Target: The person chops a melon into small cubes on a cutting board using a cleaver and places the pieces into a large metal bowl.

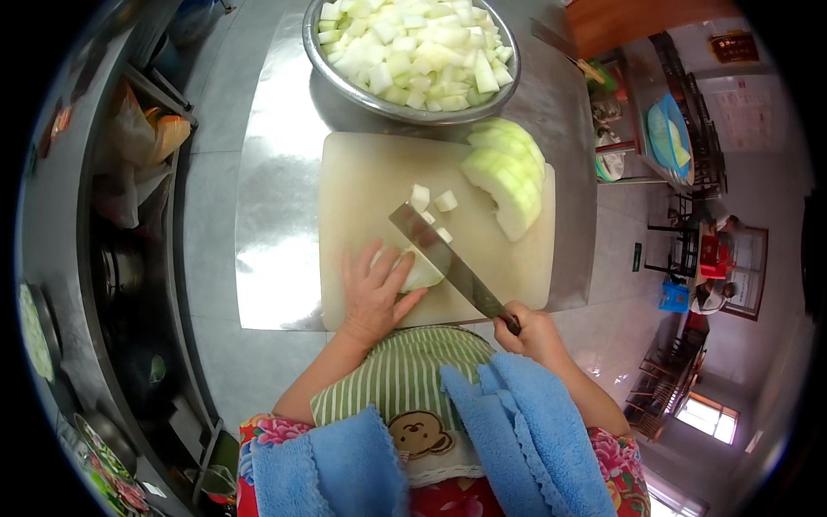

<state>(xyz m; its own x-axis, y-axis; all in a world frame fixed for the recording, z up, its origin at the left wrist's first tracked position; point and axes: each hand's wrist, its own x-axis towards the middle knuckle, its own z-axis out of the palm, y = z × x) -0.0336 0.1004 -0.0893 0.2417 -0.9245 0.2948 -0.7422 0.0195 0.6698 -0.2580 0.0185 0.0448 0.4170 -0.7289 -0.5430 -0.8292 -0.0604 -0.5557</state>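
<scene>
Close in, two blue towels (336,465) hang over a striped apron (431,362) (a brown cartoon monkey face sits near its lower edge). Just beyond, the left hand (376,293) holds a pale piece (424,271) against the board, its fingers fanned and its thumb set apart along the near side. The right hand (532,334) is wrapped round the handle of a knife (452,269), whose broad blade slants up and leftward across the piece; whether the edge has gone into it, I cannot tell. Around the blade's far end lie a few white cubes (446,201). All of this is on a whitish board (362,189), where a big slab of melon (508,185), scored or sliced on its upper side, rests at the far right corner. Past the board's far edge stands a metal bowl (405,115), heaped with pale green and white chunks. Board and bowl share a shiny metal desk (276,198), with a grey tiled floor (211,215) around it. To the left, shelving carries plastic bags (142,138); off to the right is a blue basin (668,138), and farther away are wooden chairs (663,379), seated people and a bright window (708,418).
</scene>
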